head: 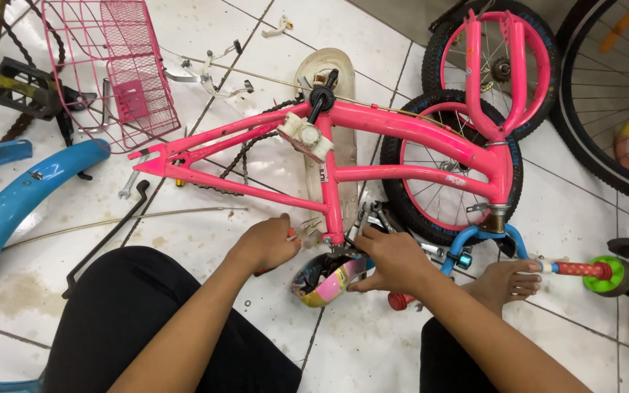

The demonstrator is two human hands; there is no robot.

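Left hand on tool, probably pliers, right hand on saddle

The bicycle frame is bright pink, as is the wire basket. The saddle carries a multicoloured pattern of pink, yellow and dark patches. The mudguard is sky blue, the handlebar blue, and the floor is white tile with dark grout lines.
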